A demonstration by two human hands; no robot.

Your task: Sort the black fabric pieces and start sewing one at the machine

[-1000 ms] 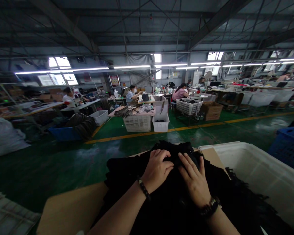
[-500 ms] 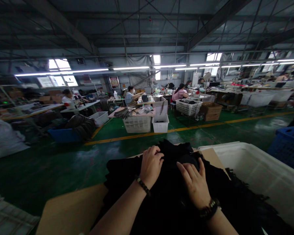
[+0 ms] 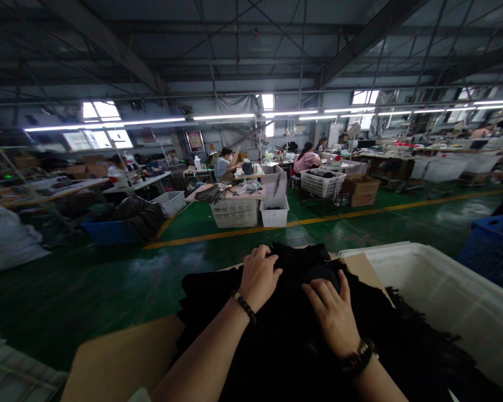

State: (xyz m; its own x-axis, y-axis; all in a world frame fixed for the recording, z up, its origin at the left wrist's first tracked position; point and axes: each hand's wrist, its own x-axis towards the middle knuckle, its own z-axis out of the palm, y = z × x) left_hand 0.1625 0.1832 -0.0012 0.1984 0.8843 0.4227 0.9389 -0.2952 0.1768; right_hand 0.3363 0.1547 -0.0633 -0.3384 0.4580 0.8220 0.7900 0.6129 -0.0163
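A thick heap of black fabric pieces [image 3: 285, 340] spreads out in front of me, its layered edges jagged on the left and at the far end. My left hand [image 3: 260, 276] bends its fingers over the upper part of the heap, thumb to the right, gripping black fabric. To its right, my right hand [image 3: 333, 315] has the fingertips curled onto a raised fold of the fabric, with one outer finger sticking up. The dark cloth hides most fingertips. Beaded bracelets circle both wrists.
Cardboard [image 3: 121, 357] lies under the heap. A large white bin [image 3: 456, 296] stands at right, a blue basket [image 3: 490, 251] beyond it. Across the green floor [image 3: 151, 285], people sit at sewing tables near a white crate [image 3: 235, 214] and a cardboard box [image 3: 362, 191].
My left hand has shifted very slightly, its thumb a little lower and farther right. My right hand stays nearly in place. Across the aisle, a seated person has raised an arm.
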